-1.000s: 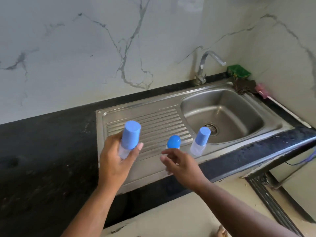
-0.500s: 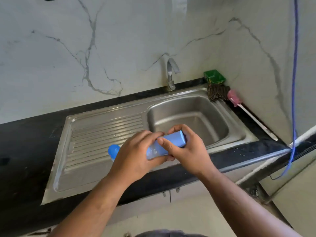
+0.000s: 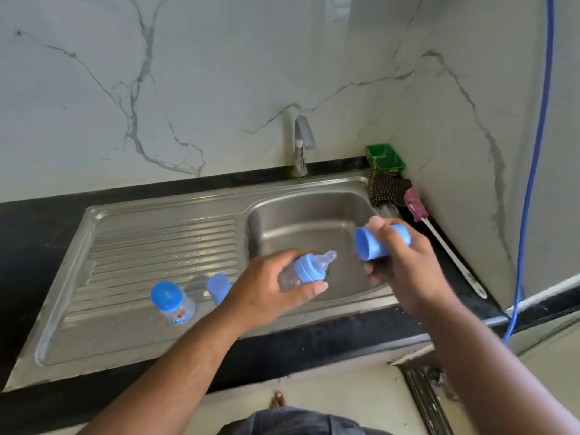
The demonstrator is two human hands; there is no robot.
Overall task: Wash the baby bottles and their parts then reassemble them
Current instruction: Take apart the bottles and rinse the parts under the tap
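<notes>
My left hand (image 3: 266, 290) grips a clear baby bottle (image 3: 301, 271) with a blue collar and a bare teat, lying sideways over the front of the sink basin (image 3: 301, 221). My right hand (image 3: 405, 262) holds the bottle's blue cap (image 3: 375, 243), its open end facing left, a short way right of the teat. On the ribbed drainboard (image 3: 157, 246) stand a second capped bottle (image 3: 172, 301) and, just left of my left wrist, a third one (image 3: 218, 287), partly hidden.
A tap (image 3: 301, 146) rises behind the basin. At the back right corner sit a green box (image 3: 384, 157), a dark checked cloth (image 3: 387, 188) and a pink bottle brush (image 3: 439, 237) on the black counter (image 3: 31, 233). A blue cord (image 3: 533, 167) hangs along the right wall.
My right hand has pulled the blue cap off the bottle and moved right with it, baring the teat. The view has shifted, so the two other bottles show on the drainboard.
</notes>
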